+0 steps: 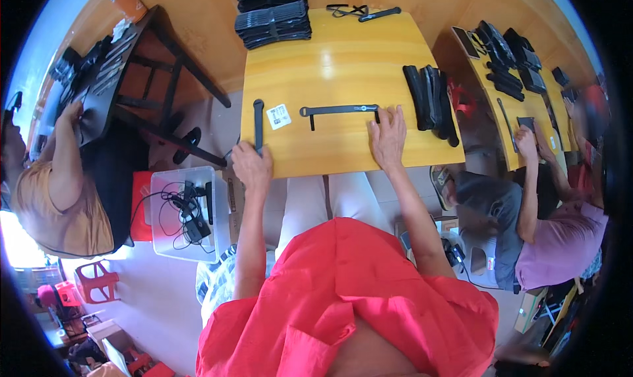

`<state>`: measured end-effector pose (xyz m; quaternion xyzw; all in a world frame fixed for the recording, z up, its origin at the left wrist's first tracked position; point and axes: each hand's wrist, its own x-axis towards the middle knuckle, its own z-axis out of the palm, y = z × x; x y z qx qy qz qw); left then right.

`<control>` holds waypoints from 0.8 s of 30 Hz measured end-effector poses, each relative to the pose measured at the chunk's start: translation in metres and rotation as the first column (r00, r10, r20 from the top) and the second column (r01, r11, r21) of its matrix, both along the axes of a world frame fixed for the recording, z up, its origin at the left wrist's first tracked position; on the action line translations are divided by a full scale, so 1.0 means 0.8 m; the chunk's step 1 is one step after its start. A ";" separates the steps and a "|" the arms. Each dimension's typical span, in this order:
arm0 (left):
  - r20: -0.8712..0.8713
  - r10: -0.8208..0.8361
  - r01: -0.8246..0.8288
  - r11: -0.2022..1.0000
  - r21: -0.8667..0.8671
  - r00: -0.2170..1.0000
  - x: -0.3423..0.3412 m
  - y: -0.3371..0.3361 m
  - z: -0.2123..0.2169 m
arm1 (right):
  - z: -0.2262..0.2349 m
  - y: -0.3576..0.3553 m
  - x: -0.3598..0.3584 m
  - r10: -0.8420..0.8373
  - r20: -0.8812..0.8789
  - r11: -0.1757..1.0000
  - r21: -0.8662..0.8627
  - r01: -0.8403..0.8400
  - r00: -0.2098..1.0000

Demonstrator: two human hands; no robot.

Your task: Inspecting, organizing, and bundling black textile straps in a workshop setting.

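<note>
On the yellow table (pixel 330 54), a black strap (pixel 258 120) with a looped end lies lengthwise near the left edge. My left hand (pixel 252 166) is at the front edge, its thumb and fingers closed about the strap's near end. A second black strap (pixel 339 109), with a small light mark, lies crosswise, and short dark pieces stick out below it. Its right end meets the fingertips of my right hand (pixel 389 136), which rests palm down with fingers stretched out. Between the two straps lies a white printed label (pixel 278 116).
Bundled black straps (pixel 272 24) are stacked at the back left; more black bundles (pixel 430 100) lie at the right edge. A clear bin (pixel 184 212) with cables stands on the floor. Co-workers sit at a dark table (pixel 125 60) on the left and another yellow table (pixel 501 113) on the right.
</note>
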<state>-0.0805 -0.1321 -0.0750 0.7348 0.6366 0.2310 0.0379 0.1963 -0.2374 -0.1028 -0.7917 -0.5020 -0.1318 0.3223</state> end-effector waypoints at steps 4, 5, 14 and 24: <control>0.100 0.105 -0.088 0.983 -0.159 0.989 -0.015 0.012 0.001 | -0.005 -0.004 0.006 0.003 -0.089 0.999 0.052 0.002 0.996; 0.181 0.117 -0.097 0.988 -0.117 0.976 -0.020 0.015 0.004 | -0.004 -0.005 0.007 0.005 -0.103 0.996 0.089 0.004 0.995; 0.922 0.362 0.534 0.757 -0.377 0.138 0.001 -0.036 0.049 | 0.082 -0.030 -0.080 0.439 -0.361 0.887 0.319 -0.333 0.823; 0.823 0.527 0.860 0.501 -0.098 -0.214 0.094 -0.080 0.111 | 0.163 -0.057 -0.110 0.667 -0.361 0.743 0.388 -0.545 0.652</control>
